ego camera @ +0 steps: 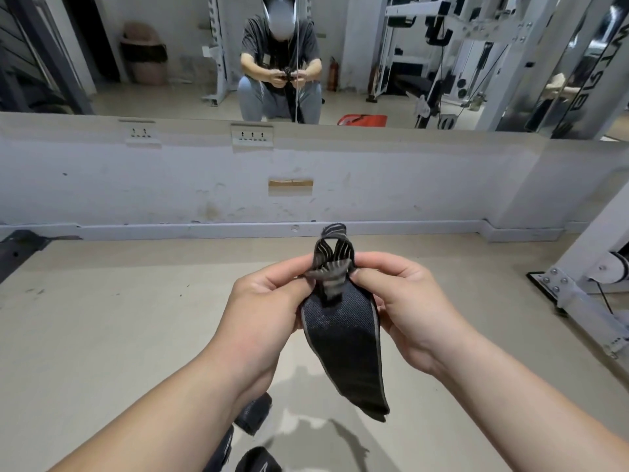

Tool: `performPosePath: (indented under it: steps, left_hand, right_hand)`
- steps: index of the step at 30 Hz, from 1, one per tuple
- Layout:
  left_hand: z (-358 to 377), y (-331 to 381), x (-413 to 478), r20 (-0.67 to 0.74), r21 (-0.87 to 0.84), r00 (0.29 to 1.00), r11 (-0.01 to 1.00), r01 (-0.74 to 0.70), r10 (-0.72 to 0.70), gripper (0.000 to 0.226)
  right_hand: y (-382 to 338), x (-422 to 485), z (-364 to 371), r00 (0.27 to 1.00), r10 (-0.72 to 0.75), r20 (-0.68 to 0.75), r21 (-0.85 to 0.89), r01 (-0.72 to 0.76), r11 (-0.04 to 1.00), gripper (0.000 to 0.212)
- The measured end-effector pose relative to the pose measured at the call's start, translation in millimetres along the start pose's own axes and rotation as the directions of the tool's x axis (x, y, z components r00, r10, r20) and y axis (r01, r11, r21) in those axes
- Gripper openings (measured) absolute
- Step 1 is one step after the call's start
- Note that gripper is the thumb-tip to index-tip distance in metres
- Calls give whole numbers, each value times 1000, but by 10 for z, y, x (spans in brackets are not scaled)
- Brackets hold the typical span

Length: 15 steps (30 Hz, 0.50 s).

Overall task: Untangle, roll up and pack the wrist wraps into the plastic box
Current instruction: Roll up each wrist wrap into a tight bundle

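I hold a black wrist wrap with grey edging up in front of me, above the floor. Its striped black-and-grey thumb loop sticks up between my hands, and its wide band hangs down towards me. My left hand pinches the twisted top of the wrap from the left. My right hand pinches it from the right, just under the loop. More black wraps lie on the floor below my left forearm, partly hidden by it. No plastic box shows in the frame.
A low white wall with sockets runs across ahead, under a large mirror that reflects a seated person. A white gym machine frame stands on the right. A black plate lies at far left on the beige floor.
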<state>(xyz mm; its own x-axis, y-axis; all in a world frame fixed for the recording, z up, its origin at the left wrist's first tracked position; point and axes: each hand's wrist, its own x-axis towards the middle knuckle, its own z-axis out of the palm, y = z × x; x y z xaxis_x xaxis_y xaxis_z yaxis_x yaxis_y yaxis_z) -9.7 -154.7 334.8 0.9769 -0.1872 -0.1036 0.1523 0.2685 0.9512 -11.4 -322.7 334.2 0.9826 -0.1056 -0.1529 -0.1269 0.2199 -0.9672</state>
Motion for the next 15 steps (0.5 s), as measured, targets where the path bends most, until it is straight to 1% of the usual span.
performPosePath:
  steps: [5,7,8,10,11,12,13,15]
  left_hand:
    - [7,-22,23,-79,89,996,995,-33,40,41]
    - [14,-17,21,-90,52,995,998,-32,36,41]
    - [17,-18,23,-79,12,996,999,-31,31,38]
    - [35,0,0,-46,-73,999,997,-7,4,37]
    - [34,3,-4,-36,-60,999,998,1,-3,41]
    - [31,0,-10,-24,-5,1000,1000,-5,5,43]
    - [34,1,-21,-4,48,1000,999,-19,19,41]
    - [35,-5,-32,15,95,999,994,-47,46,29]
  right_hand:
    - [15,1,-24,999,7,48,11,-8,1000,35]
    - [20,8,-35,996,1,90,13,-2,1000,34]
    - [27,16,-39,993,-3,119,7,2,1000,29]
    - [32,16,-49,989,-9,145,23,5,1000,29]
    - [33,15,-50,991,-11,131,38,6,999,27]
    - [41,16,-54,993,-21,112,48,15,999,26]
    - [41,9,-48,995,-25,96,49,20,999,26]
    - [42,-7,-33,996,-30,85,38,27,999,34]
